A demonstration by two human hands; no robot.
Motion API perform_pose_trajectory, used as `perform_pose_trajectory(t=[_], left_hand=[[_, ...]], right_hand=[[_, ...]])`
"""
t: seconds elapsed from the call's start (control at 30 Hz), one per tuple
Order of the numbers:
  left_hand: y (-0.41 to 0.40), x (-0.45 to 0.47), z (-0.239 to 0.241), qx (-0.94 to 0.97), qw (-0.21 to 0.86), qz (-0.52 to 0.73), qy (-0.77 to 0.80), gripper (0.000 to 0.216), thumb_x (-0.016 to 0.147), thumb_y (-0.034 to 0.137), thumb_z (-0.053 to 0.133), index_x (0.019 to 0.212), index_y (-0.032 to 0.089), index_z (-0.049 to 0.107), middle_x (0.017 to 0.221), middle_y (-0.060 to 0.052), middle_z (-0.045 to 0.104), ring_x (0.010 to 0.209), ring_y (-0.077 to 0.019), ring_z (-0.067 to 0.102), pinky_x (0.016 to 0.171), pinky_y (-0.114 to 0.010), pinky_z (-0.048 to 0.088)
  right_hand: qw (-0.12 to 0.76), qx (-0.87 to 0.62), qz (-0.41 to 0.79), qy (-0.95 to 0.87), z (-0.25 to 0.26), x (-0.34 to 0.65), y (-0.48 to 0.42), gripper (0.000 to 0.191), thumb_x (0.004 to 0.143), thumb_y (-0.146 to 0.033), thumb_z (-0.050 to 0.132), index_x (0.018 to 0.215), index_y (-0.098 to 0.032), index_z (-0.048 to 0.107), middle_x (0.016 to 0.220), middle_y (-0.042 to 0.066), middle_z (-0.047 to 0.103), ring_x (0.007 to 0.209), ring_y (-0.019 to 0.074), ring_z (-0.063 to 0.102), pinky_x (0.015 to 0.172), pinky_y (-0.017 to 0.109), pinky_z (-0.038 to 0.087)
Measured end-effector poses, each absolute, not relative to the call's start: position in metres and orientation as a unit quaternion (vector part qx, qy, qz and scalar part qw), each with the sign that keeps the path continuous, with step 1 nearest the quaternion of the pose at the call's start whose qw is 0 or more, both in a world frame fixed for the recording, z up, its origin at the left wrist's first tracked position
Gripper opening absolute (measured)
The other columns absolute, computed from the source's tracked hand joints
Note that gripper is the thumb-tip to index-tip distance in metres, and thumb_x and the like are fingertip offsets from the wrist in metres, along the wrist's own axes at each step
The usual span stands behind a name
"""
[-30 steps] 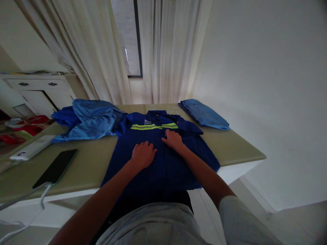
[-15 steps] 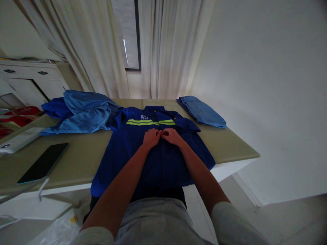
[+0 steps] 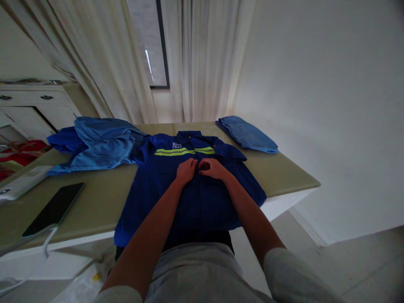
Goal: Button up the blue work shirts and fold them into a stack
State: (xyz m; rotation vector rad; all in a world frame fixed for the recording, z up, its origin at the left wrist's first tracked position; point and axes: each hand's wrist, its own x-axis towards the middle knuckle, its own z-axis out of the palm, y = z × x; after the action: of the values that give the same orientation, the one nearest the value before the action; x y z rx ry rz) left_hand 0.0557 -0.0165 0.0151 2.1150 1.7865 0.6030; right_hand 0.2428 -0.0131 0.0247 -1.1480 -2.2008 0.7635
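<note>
A dark blue work shirt with a yellow-green reflective stripe lies spread face up on the pale green table, its hem hanging over the near edge. My left hand and my right hand meet at the shirt's front opening, just below the stripe. The fingers of both hands are curled and pinch the fabric along the opening.
A heap of lighter blue garments lies at the table's back left, a folded blue garment at the back right. A dark phone and a white device lie at the left. Behind are curtains, a white cabinet and a wall.
A second ago both hands lay flat and apart on the shirt's chest. They have come together at the front opening and closed on the fabric. The view shifted slightly.
</note>
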Motion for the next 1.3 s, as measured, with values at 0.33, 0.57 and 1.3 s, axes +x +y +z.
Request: perform_pose_trajectory(t=[0.33, 0.57, 1.3], left_hand=[[-0.017, 0.055, 0.013, 0.722, 0.198, 0.277, 0.603, 0.02, 0.102, 0.035, 0.056, 0.101, 0.023, 0.071, 0.104, -0.005, 0.078, 0.097, -0.0221, 0.07, 0.082, -0.031, 0.048], [-0.011, 0.053, 0.004, 0.692, 0.217, 0.344, 0.596, 0.017, 0.099, 0.034, 0.059, 0.097, 0.022, 0.071, 0.096, -0.005, 0.077, 0.092, -0.0223, 0.07, 0.083, -0.033, 0.051], [-0.016, 0.049, 0.005, 0.825, 0.152, 0.267, 0.475, 0.044, 0.104, 0.046, 0.045, 0.082, 0.021, 0.074, 0.092, -0.006, 0.073, 0.083, -0.0199, 0.065, 0.077, -0.032, 0.047]], right_hand=[[0.278, -0.443, 0.154, -0.838, 0.013, 0.235, -0.01, 0.005, 0.082, -0.018, 0.074, 0.087, -0.016, 0.075, 0.082, 0.002, 0.068, 0.073, 0.0149, 0.059, 0.069, 0.025, 0.041], [0.312, -0.389, 0.241, -0.833, 0.013, 0.243, -0.002, 0.009, 0.089, -0.022, 0.071, 0.087, -0.016, 0.078, 0.079, 0.002, 0.07, 0.068, 0.0136, 0.059, 0.066, 0.024, 0.042], [0.379, -0.442, 0.269, -0.767, 0.011, 0.242, 0.005, 0.013, 0.074, -0.012, 0.06, 0.083, -0.019, 0.066, 0.069, -0.004, 0.058, 0.065, 0.0141, 0.051, 0.064, 0.025, 0.038]])
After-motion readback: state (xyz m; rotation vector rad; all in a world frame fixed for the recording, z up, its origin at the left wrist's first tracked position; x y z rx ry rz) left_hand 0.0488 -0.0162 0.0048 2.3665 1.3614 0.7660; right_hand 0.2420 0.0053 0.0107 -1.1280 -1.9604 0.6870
